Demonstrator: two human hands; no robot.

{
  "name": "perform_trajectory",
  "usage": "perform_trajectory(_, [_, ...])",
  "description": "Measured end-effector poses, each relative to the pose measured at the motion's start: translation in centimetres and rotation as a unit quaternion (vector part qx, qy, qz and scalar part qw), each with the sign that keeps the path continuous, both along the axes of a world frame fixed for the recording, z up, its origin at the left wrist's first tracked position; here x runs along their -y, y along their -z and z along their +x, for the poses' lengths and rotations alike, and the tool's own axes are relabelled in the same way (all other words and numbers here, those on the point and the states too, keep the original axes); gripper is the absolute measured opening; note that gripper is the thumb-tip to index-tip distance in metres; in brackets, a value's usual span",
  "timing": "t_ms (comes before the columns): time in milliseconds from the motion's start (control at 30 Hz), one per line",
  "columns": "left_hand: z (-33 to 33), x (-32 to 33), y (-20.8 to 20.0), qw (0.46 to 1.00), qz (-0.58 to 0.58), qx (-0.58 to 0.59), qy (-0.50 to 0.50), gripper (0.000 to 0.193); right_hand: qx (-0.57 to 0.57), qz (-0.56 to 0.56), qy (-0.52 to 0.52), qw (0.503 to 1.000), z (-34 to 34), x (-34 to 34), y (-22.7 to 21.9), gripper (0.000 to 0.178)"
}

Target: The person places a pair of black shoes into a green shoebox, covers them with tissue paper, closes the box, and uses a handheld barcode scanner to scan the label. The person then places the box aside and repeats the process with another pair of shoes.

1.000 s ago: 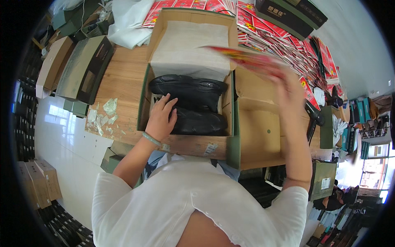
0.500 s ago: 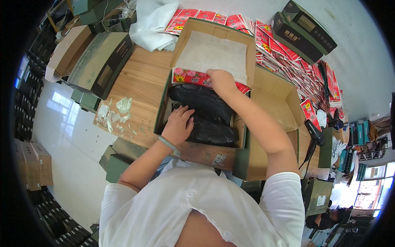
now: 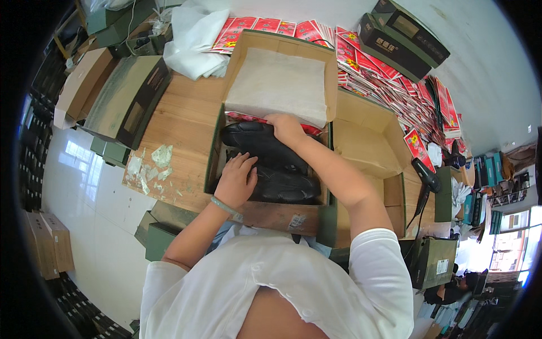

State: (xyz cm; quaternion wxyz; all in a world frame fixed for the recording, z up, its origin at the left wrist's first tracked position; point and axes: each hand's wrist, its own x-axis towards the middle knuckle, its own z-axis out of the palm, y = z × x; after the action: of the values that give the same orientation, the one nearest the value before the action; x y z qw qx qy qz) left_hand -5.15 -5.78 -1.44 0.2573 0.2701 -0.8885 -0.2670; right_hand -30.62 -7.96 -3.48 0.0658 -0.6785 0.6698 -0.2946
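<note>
Shoes (image 3: pixel 287 187), black and side by side in open box (image 3: pixel 213 155): touches them with left hand (image 3: pixel 234 182), fingers loosely spread. With right hand (image 3: pixel 287 130), touches red packet (image 3: pixel 243 116) just beyond them inside same box, fingertips too hidden to tell pinching from pressing.

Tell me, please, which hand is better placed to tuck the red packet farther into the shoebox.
Probably the right hand: it is at the red packet along the far side of the shoebox, while the left hand is nearer the body, over the black shoes.
</note>
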Motion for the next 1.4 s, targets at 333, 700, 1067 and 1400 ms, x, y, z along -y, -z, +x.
perform_trajectory(333, [-0.5, 0.1, -0.6, 1.000, -0.012, 0.001, 0.002, 0.029, 0.016, 0.102, 0.014, 0.995, -0.3, 1.0, -0.5, 0.025])
perform_trajectory(700, [-0.4, 0.0, -1.4, 0.996, -0.045, -0.080, -0.003, 0.029, 0.003, 0.143, 0.486, 0.862, -11.5, 4.0, -3.0, 0.046])
perform_trajectory(1067, [1.7, 2.5, -0.1, 0.892, 0.386, -0.233, -0.007, 0.035, 0.449, 0.134, 0.050, 0.882, -1.7, -9.1, -14.1, 0.052])
perform_trajectory(1400, [1.3, 7.4, -8.0, 0.843, 0.533, 0.001, -0.070, 0.089, -0.092, 0.075, -0.157, 0.980, 5.2, -23.8, -10.0, 0.048])
